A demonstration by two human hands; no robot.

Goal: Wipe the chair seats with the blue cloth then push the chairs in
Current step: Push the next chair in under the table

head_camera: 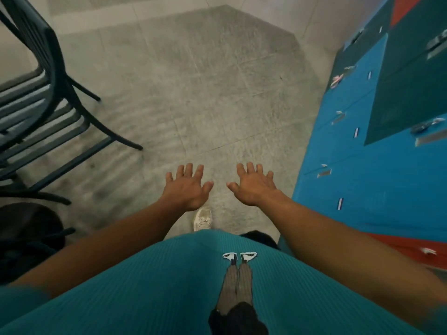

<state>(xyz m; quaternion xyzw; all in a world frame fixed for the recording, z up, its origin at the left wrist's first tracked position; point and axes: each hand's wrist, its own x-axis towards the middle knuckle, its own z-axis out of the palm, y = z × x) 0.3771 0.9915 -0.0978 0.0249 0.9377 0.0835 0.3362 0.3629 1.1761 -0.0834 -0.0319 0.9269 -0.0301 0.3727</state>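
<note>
Neither hand holds anything: the left hand (187, 188) and the right hand (252, 187) are stretched out over the tiled floor (193, 81), palms down, each grip wide with fingers spread and touching nothing. The blue cloth is nowhere in view, so by my reading the wiping is either not begun or between passes, and this looks like a pause rather than a working step; I cannot tell which. The only task thing visible is a dark slatted chair (46, 93), well off to the left of the left grip and farther out than both hands, with nothing between it and them but bare floor. The next move probably calls for turning left toward that chair and, first, finding the cloth. Much is uncertain: the chair is cut by the frame edge and blurred, so its seat cannot be judged clean or dirty. No counter or table to push it under shows. To the right of the right grip stand blue lockers (362, 165); a dark shape (29, 233) low on the left is unreadable.
</note>
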